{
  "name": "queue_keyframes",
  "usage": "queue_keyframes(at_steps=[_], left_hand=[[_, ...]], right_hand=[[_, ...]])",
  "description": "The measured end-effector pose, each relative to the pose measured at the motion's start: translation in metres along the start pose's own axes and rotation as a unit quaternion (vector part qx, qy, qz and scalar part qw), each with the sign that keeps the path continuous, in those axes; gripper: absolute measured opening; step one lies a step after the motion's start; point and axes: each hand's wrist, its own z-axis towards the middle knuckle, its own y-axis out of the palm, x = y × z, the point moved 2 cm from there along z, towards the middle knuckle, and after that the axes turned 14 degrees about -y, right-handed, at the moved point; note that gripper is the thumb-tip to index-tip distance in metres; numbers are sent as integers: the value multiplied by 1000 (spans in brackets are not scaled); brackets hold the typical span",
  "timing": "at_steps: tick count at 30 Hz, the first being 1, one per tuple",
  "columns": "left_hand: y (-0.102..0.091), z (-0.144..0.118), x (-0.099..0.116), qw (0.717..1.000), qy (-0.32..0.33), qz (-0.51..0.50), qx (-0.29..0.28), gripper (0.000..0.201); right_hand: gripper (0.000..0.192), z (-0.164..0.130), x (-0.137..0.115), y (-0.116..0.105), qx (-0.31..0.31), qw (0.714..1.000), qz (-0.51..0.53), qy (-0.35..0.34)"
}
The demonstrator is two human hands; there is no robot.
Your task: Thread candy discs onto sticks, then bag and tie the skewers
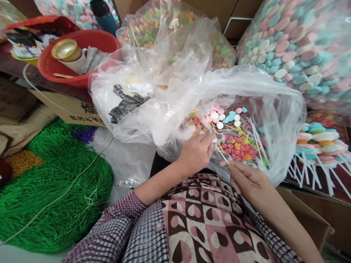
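The left hand (196,152) pinched a stick's (222,153) far end, the right hand (246,178) its near end. Right of them, filled sticks (318,145) looked done; loose candies (238,148) and bare sticks (258,138) on the plastic (290,120) seemed unused.

- We see a dk. reddish tbl. (78,94) at L; a similar dk. surface (323,184) shows at R.
- Flr. (16,255), btm. L: pale gray.
- Brown cardbd. (214,7) along the back, w/ a thin white line (229,23) in front; strap or rod, we can't tell.
- Ctn. (65,109) w/ blk. printed characters below tbl. edge, L.
- More brown boxes (13,95), far L.
- Open box (301,215), low R.
- White cable (24,75) hanging, L.
- Light, to us: even, whitish.
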Motion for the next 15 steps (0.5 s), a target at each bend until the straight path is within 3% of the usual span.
queue_keyframes(at_steps=[3,7,10,12,15], left_hand=[[9,-8,8,999,31,19,-18,34],[12,-12,16,995,67,-41,-67,35],[0,0,10,995,17,-73,-68,38],[-10,14,2,999,-26,-15,-28,36],[-18,37,-9,986,-30,162,17,31]], right_hand=[[36,5,5,10,21,999,20,13],[43,17,9,17,74,996,53,-11],[37,19,18,13,98,992,84,-3],[33,17,24,8,117,987,108,4],[34,15,29,2,148,979,139,-1]])
